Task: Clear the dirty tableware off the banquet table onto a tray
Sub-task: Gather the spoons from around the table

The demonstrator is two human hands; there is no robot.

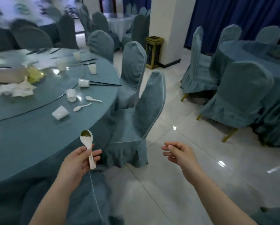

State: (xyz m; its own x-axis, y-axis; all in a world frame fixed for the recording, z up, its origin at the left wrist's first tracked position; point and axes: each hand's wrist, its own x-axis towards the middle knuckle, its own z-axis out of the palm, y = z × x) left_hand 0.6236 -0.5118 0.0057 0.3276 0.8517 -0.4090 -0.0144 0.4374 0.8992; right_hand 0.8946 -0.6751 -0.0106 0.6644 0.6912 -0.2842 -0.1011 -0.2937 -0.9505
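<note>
My left hand (80, 159) holds a white ceramic spoon (88, 146) by its handle, bowl up and smeared with dark sauce, just off the edge of the round blue banquet table (30, 135). My right hand (180, 154) hangs over the floor with loosely curled fingers and nothing in it. On the table lie two more white spoons (82, 107) (93, 99), a tipped white cup (60, 112), an upright cup (71, 95), another tipped cup (83, 82) and black chopsticks (106, 84). No tray is in view.
Blue-covered chairs (136, 120) stand close to the table's right edge, one right below my arms. Crumpled napkins and scraps (20, 90) lie on the turntable. A second covered table with chairs (253, 75) stands at right across white floor tiles. A bin (153, 51) stands by the pillar.
</note>
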